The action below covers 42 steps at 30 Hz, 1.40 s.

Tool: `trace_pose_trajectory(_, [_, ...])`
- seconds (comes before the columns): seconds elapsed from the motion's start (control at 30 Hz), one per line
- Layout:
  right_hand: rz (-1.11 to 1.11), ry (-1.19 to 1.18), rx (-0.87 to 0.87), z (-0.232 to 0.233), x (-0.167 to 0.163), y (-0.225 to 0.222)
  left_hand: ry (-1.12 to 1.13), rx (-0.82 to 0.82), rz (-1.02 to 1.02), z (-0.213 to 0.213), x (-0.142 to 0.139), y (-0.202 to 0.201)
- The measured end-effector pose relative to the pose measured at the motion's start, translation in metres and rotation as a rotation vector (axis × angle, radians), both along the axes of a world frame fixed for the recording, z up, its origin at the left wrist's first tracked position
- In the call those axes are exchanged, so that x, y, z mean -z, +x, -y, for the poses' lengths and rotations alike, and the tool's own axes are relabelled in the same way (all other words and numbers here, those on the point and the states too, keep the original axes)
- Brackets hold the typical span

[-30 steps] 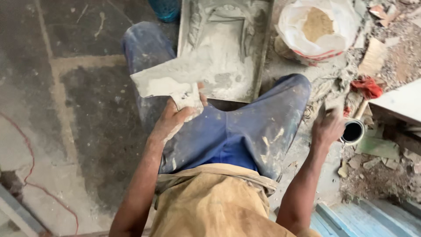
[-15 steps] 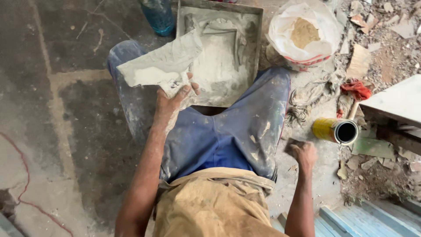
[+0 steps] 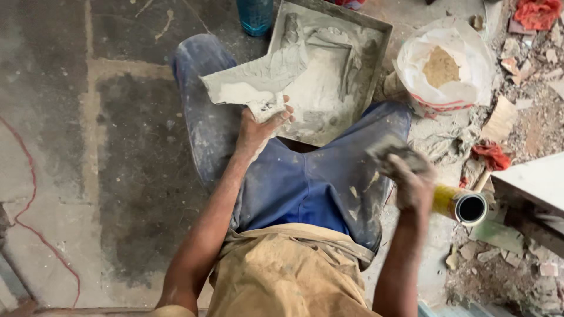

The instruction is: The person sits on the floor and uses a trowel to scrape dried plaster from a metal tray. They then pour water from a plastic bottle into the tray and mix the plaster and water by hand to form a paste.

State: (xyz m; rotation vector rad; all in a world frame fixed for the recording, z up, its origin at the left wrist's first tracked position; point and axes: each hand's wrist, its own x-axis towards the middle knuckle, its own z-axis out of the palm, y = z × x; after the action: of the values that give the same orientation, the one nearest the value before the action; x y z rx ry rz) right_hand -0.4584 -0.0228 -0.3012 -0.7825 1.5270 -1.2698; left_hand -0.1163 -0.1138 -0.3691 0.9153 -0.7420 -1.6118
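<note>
A: While the person is sitting w/ legs spread on the concrete floor (image 3: 117, 176), what's going on, biggest things first?

B: Square tray (image 3: 358, 35) at 12 o'clock betw. the knees, lined w/ grey wet mortar. White sack (image 3: 464, 88) of tan powder at 1 o'clock, rubble at 3.

A: Hands?

B: Left hand (image 3: 261, 123) is gripping a flat torn-edged board (image 3: 258, 79) by its lower edge, fingers curled shut on it; pale paste is sitting on top, board hanging over the tray's left side. Right hand (image 3: 411, 182) is closing round a small grey-caked tool (image 3: 396, 149), blurred – prob. a trowel, can't tell. Yellow tube (image 3: 461, 204) just beside it at 3.

A: Step?

B: Looks like loading/working mortar on the board. Next move prob. needs the tool brought across to the paste, board kept level.
</note>
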Motion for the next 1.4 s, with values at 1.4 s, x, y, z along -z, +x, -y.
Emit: trace_pose_trajectory(1.4, [-1.286,-1.015,-0.536,0.15,-0.021,0.154,-0.156,-0.115,0.294,-0.012,-0.014,-0.008])
